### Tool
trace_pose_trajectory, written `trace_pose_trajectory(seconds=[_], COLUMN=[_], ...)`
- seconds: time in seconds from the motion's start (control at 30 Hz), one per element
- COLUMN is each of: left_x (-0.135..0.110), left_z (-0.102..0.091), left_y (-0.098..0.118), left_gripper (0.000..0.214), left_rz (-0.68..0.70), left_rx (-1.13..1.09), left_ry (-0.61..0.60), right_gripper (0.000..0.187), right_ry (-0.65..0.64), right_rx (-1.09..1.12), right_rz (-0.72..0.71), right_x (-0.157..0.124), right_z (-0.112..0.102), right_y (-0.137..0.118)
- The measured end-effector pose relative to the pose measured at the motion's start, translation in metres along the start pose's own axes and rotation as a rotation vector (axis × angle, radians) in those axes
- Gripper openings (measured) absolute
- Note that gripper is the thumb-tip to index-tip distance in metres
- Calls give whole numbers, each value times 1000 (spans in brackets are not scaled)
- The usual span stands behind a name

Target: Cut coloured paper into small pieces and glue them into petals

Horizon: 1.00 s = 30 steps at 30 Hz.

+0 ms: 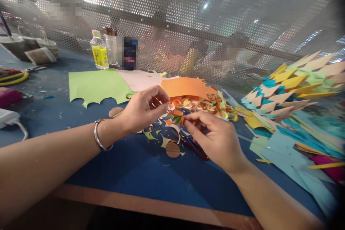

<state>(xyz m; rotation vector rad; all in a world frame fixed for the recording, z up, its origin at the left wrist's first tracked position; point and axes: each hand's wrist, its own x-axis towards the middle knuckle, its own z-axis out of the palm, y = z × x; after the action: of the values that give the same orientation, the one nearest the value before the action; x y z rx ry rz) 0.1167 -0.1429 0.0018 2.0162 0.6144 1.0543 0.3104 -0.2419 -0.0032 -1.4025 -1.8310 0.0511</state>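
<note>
My left hand [144, 107] hovers over the blue table [134, 172] with its fingers curled and pinched together near a small orange paper flower piece [176, 113]. My right hand [212, 138] pinches the same small piece from the right side, thumb against forefinger. Both hands meet just in front of a heap of rolled paper flowers [205, 106] in orange, yellow and white. A silver bangle [101, 136] circles my left wrist. Small round wooden discs [172, 150] and paper scraps lie under the hands.
Green [94, 86], pink and orange paper sheets [185, 87] lie behind the hands. A big pile of cut teal, yellow and tan paper [293, 107] fills the right side. A glue bottle [99, 52] and jar [111, 46] stand at the back by a perforated screen. Other people sit beyond it.
</note>
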Motion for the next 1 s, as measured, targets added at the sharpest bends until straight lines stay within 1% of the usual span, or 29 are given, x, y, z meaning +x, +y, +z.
trace_pose_trajectory(seconds=[0.13, 0.2, 0.3, 0.43, 0.7, 0.77, 0.9, 1.0], left_x=[0, -2, -2, 0, 3, 3, 4, 4], left_z=[-1, 0, 2, 3, 0, 1, 5, 9], left_y=[0, 1, 1, -4, -5, -8, -14, -15], left_gripper=[21, 25, 21, 15, 13, 18, 32, 33], left_rz=[-30, -34, -14, 8, -59, -83, -116, -122], left_rx=[-53, -72, -81, -74, 96, 62, -125, -157], left_ry=[-133, -173, -150, -100, -84, -104, -167, -184], right_gripper=[11, 11, 11, 13, 16, 16, 17, 17], right_ry=[-2, -4, -3, -12, 45, 54, 41, 13], right_rx=[-18, -20, -18, -35, -55, -55, -43, -29], right_rz=[1, 4, 11, 33, 108, 124, 123, 114], right_x=[1, 1, 1, 2, 5, 6, 6, 5], right_z=[-1, -2, -2, -4, -8, -9, -9, -7], right_y=[0, 0, 0, 0, 11, 15, 15, 12])
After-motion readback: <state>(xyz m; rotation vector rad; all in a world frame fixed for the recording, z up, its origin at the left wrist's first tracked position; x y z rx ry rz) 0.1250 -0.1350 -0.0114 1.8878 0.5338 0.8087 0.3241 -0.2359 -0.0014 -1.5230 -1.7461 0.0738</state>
